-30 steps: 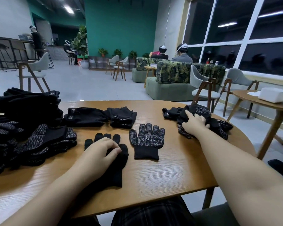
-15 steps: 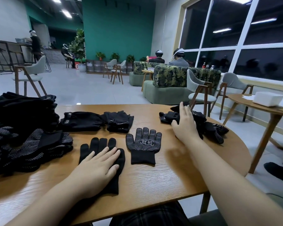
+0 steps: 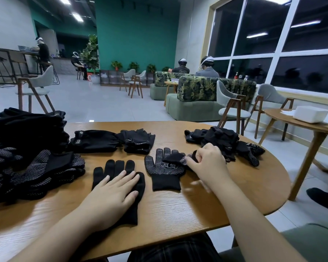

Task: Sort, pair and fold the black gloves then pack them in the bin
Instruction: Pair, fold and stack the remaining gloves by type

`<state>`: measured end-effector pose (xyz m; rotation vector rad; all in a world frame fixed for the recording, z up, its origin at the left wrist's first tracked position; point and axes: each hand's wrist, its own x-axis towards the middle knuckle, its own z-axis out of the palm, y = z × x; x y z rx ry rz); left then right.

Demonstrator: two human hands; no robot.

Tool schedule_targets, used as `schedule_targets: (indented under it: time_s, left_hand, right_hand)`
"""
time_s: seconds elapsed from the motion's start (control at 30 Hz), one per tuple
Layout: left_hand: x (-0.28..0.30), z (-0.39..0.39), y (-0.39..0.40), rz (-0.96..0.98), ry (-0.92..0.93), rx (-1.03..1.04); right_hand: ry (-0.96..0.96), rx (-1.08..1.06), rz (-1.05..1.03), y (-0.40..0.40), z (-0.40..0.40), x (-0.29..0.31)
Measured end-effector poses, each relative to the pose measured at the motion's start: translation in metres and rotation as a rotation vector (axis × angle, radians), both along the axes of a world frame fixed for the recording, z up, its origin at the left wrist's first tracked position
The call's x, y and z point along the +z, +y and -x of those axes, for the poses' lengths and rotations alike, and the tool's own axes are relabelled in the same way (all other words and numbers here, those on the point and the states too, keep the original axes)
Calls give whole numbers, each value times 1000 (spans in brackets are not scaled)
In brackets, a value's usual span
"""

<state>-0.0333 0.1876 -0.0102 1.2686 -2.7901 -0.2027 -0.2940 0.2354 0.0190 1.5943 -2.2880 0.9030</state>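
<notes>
Where the round wooden bench (image 3: pixel 178 210) curves toward its near edge, we list a plain black knit glove (image 3: pixel 119 178) lying flat, fingers pointing to the far edge. Our left hand (image 3: pixel 110 197) rests on it, fingers straight and spread, pressing the cuff and palm down; this grip is flat and holds nothing.

Just right of it, apart, we list a dotted black glove (image 3: pixel 164 171), palm up with a white label on the palm, cuff toward the near edge. Our right hand (image 3: pixel 206 163) has its fingers curled, pinching another dotted glove (image 3: pixel 176 157) whose black cuff end lies across the fingers of the flat one; this grip is closed on that glove.

Toward the bench's right edge we list a loose heap of black gloves (image 3: pixel 223 140), some dotted, just behind the right hand. Near the far edge, centre, we list a fleece glove pair (image 3: pixel 95 140) with a small label on the cuff, and touching it a folded dark glove bundle (image 3: pixel 138 140).

At the left edge we list a tall stack of black gloves (image 3: pixel 30 129), and in front of it a stack of dotted gloves (image 3: pixel 45 169).

On a neighbouring table to the right we list a white box (image 3: pixel 311 114).
</notes>
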Motion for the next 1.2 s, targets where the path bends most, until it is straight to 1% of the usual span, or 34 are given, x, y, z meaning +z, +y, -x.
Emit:
schedule_targets:
  time_s: [0.1, 0.2, 0.27, 0.4, 0.5, 0.57, 0.7, 0.8, 1.0, 1.07, 1.13, 1.2]
  left_hand:
    - [1, 1, 1, 0, -4, 0]
    - [3, 0, 2, -4, -10, -2]
    - [3, 0, 2, -3, -15, -4]
    - [2, 0, 1, -2, -1, -5]
    - [1, 0, 1, -3, 7, -7]
    - [1, 0, 1, -1, 3, -2]
    - [1, 1, 2, -4, -3, -7]
    - [2, 1, 3, -3, 14, -19]
    - [0, -1, 2, -2, 47, -21]
    - [1, -1, 2, -12, 40, -27]
    - [2, -1, 3, -10, 32, -33]
    - [4, -1, 5, -19, 25, -34]
  right_hand:
    - [93, 37, -30, -2, -10, 1]
    - [110, 111, -182, -4, -18, -1]
    - [112, 100, -273, -7, -21, -5]
    - [148, 1, -401, -11, -17, -7]
    - [143, 0, -429, -9, -17, -3]
    - [142, 10, -369, -9, -16, -2]
    - [168, -37, -194, -5, -14, -1]
    - [74, -45, -58, 4, -14, 5]
    - [50, -20, 67, 21, -18, 17]
    - [11, 12, 134, 25, -18, 17]
    - [-53, 91, 207, 28, -18, 15]
    - [-75, 168, 276, 30, -17, 12]
